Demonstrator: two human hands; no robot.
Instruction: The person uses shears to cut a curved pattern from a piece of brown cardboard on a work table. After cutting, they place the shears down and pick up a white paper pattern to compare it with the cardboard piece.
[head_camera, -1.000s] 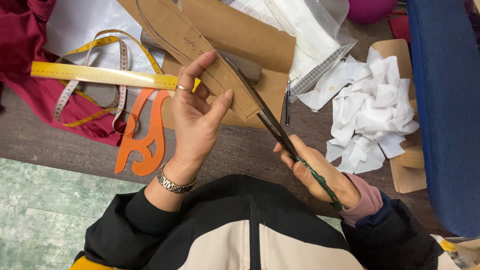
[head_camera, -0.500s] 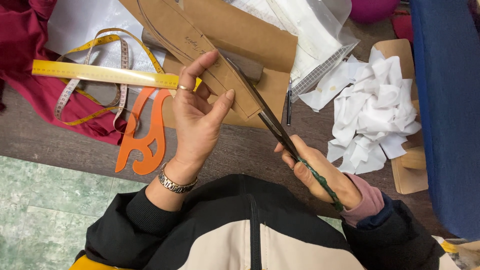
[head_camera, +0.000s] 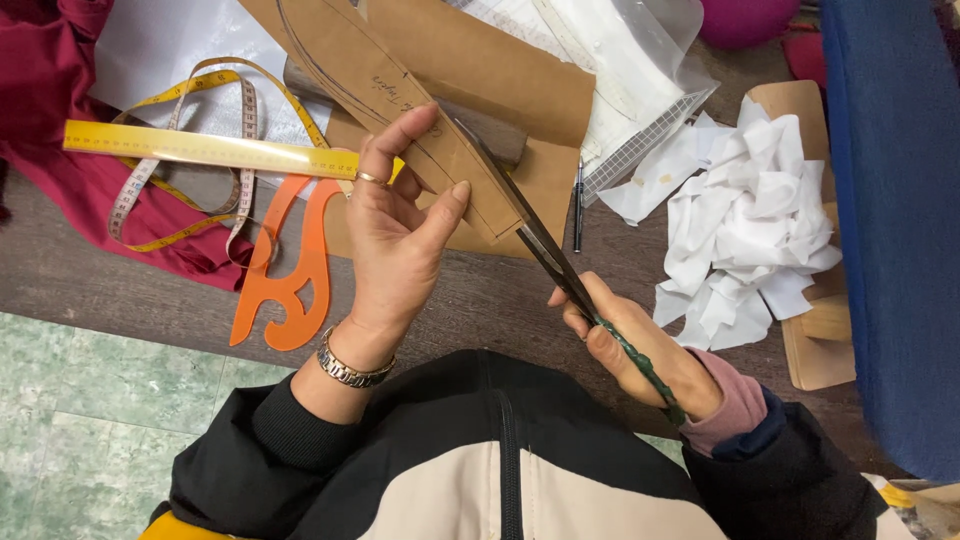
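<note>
My left hand (head_camera: 395, 235) pinches a long brown paper pattern piece (head_camera: 400, 95) between thumb and fingers, holding it up over the wooden table (head_camera: 130, 290). My right hand (head_camera: 640, 345) grips large dark scissors (head_camera: 545, 245) with green-wrapped handles. The blades run along the right edge of the pattern piece, just below my left thumb. A ring and a metal bracelet are on my left hand and wrist.
A yellow ruler (head_camera: 200, 148), a yellow tape measure (head_camera: 200, 90) and an orange curve template (head_camera: 290, 265) lie left. Dark red fabric (head_camera: 60, 150) lies at far left. White paper scraps (head_camera: 750, 230) pile at right beside a blue cushion (head_camera: 890, 200). A pen (head_camera: 578, 205) lies near the brown paper sheet (head_camera: 500, 60).
Almost nothing has moved. My left fingers have shifted slightly on the pattern piece, and the scissors stay in about the same place along its edge.
</note>
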